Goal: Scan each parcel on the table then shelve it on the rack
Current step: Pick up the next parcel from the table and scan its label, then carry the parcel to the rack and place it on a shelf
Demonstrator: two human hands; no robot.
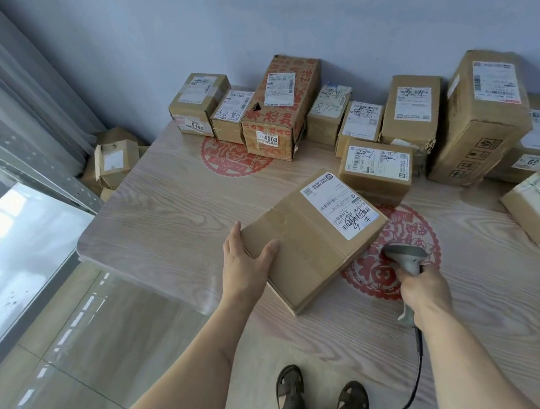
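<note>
Holding the parcel label-up with my left grip — right grip, beside the parcel, holds the scanner to read it.

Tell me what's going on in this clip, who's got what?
A person stands at a wooden table sorting parcels. The left hand grips the near corner of a flat cardboard parcel, its shipping label facing up. The right hand holds a corded barcode scanner right beside the parcel's near edge. More than ten other labelled boxes wait along the wall, including ones marked 5144 and 4068. This parcel has not been shelved yet.
</note>
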